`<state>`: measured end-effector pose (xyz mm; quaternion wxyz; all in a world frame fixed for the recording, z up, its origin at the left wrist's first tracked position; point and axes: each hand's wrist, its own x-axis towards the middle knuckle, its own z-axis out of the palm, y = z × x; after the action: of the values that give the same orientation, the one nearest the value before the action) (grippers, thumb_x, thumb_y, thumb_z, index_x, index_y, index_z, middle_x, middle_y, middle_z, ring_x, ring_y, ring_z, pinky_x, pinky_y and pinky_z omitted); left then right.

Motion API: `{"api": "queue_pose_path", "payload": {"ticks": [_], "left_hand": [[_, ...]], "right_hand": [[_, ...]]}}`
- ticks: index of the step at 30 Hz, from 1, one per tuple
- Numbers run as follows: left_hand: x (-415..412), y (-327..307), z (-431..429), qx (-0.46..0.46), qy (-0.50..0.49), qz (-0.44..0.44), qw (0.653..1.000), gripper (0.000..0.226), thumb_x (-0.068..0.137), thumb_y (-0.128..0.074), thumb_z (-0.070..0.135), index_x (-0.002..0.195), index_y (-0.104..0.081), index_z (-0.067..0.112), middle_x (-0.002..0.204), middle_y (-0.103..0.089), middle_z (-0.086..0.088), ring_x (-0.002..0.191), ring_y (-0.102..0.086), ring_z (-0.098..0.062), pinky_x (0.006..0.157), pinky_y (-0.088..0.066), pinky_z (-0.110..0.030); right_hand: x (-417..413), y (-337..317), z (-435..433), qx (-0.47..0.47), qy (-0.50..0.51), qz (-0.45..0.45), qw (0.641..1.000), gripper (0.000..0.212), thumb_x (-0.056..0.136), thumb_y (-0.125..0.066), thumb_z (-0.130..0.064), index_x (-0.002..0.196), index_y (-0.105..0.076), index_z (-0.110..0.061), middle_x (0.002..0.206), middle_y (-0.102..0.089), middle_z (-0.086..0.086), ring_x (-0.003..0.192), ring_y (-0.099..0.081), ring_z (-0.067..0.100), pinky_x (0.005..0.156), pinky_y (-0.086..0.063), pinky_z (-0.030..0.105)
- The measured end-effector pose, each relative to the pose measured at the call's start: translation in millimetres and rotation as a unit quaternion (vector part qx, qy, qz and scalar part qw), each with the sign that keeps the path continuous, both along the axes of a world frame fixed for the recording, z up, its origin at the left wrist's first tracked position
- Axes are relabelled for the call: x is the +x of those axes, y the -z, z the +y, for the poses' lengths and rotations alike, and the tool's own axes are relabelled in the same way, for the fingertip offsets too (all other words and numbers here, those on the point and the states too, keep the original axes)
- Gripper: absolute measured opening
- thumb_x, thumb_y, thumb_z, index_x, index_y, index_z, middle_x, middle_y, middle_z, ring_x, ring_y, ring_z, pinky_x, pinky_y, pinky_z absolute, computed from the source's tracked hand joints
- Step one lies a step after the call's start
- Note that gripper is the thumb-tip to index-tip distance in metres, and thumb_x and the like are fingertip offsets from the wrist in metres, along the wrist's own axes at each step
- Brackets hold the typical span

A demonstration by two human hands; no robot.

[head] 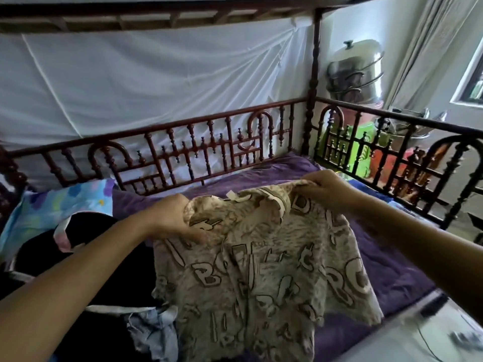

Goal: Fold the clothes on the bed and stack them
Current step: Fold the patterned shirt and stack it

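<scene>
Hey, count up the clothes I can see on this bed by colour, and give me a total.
beige printed shirt, gripped by left hand and right hand: 1
black heap: 1, though it may hide more than one piece
pale blue-grey garment: 1
Total: 3

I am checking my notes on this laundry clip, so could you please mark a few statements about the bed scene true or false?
1. Both the left hand and the right hand grip the printed shirt. True.
2. The bed sheet is green. False: it is purple.
3. A black garment lies left of the shirt. True.
4. The steel pots stand on the sheet. False: they stand outside the railing.
</scene>
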<state>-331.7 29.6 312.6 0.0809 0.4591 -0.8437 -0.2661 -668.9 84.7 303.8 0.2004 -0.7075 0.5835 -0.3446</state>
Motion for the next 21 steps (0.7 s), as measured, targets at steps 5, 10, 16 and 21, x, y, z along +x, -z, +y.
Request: {"api": "queue_pose_path", "payload": {"ticks": [5, 10, 16, 21], "left_hand": [[-15, 20, -20, 0.135, -0.002, 0.029, 0.99, 0.048, 0.048, -0.093, 0.038, 0.084, -0.073, 0.013, 0.086, -0.074, 0.006, 0.08, -0.068, -0.01, 0.078, -0.05, -0.03], [-20, 45, -43, 0.108, 0.004, -0.017, 0.994, 0.027, 0.06, -0.09, 0.015, 0.081, -0.074, 0.012, 0.081, -0.075, 0.0, 0.075, -0.068, -0.012, 0.072, -0.051, -0.032], [-28, 49, -121, -0.067, -0.117, -0.075, 0.988, 0.028, 0.078, -0.072, 0.011, 0.059, -0.058, -0.003, 0.055, -0.049, -0.005, 0.058, -0.048, -0.017, 0.055, -0.032, -0.029], [-82, 75, -171, -0.082, -0.128, 0.048, 0.987, 0.048, 0.074, -0.078, 0.019, 0.055, -0.034, 0.011, 0.056, -0.028, -0.004, 0.056, -0.03, -0.017, 0.055, -0.017, -0.031]], "right_hand": [[-27, 36, -1, -0.029, 0.089, 0.01, 0.996, 0.03, 0.093, -0.06, -0.023, 0.065, -0.054, -0.029, 0.064, -0.055, -0.017, 0.06, -0.05, -0.002, 0.056, -0.036, 0.014], [-81, 67, 1, -0.007, 0.102, 0.049, 0.994, 0.024, 0.086, -0.068, -0.039, 0.069, -0.061, -0.023, 0.066, -0.062, -0.006, 0.063, -0.06, 0.016, 0.061, -0.049, 0.035], [-102, 91, -16, 0.072, 0.052, 0.013, 0.996, 0.041, 0.09, -0.06, -0.044, 0.073, -0.059, -0.007, 0.061, -0.055, -0.005, 0.055, -0.047, 0.006, 0.056, -0.043, 0.032], [-126, 125, -34, 0.12, 0.163, 0.015, 0.979, 0.039, 0.096, -0.054, -0.04, 0.064, -0.05, -0.018, 0.063, -0.055, -0.008, 0.06, -0.05, 0.011, 0.059, -0.039, 0.031]]}}
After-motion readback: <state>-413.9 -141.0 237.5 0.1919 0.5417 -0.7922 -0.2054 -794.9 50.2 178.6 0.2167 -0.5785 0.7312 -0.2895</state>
